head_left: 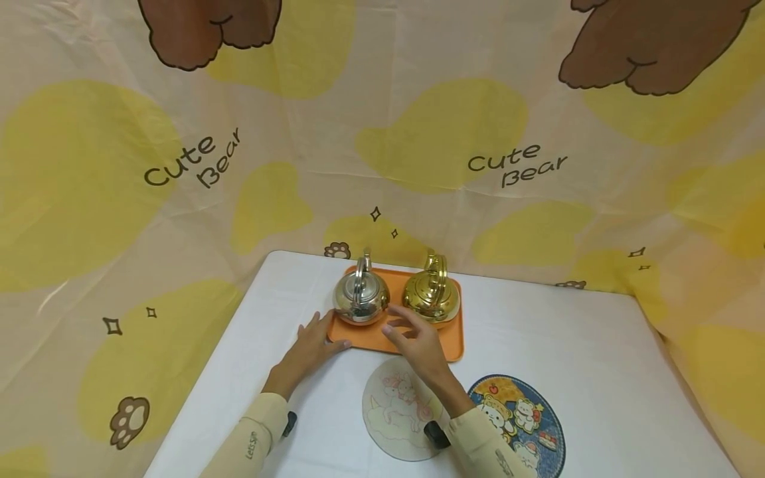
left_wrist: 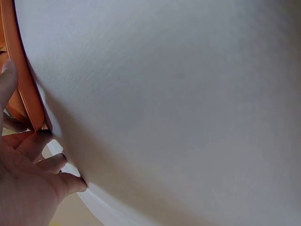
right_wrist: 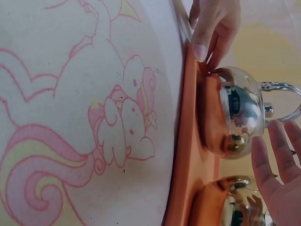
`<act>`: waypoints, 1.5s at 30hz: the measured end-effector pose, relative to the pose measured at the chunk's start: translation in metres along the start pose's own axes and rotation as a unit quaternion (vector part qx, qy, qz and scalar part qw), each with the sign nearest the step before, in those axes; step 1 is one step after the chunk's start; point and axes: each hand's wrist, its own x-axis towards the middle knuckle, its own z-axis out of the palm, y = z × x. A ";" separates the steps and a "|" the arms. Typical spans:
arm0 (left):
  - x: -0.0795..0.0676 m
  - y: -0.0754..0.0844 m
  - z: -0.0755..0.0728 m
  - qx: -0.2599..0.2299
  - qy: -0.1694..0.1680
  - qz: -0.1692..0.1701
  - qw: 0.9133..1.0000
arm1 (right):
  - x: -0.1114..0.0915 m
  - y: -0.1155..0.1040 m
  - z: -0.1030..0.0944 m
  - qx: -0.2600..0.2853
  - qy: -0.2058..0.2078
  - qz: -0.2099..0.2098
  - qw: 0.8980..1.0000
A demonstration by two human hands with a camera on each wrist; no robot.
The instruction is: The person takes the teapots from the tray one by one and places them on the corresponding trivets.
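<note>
An orange tray (head_left: 372, 340) lies on the white-covered table, bearing a silver teapot (head_left: 373, 302) on the left and a gold teapot (head_left: 425, 302) on the right. At the tray's front left corner, my left hand (head_left: 307, 348) holds the rim between thumb and fingers; its other fingers rest on the tablecloth. My right hand (head_left: 422, 346) hovers over the tray's front part, fingers spread, near the gap between both teapots. In the right wrist view, its fingers (right_wrist: 284, 146) appear close to the silver teapot (right_wrist: 242, 113) and hold nothing.
A pale round mat (head_left: 388, 411) with a unicorn drawing lies in front of the tray, partly under my right forearm. Beside it is a blue round mat (head_left: 540, 425) with cartoon animals. A patterned cloth (head_left: 418, 153) hangs behind the table (head_left: 568, 332).
</note>
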 end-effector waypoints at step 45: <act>-0.002 0.000 0.000 -0.004 0.006 0.006 1.000 | 0.038 0.000 0.034 -0.002 0.009 -0.008 1.000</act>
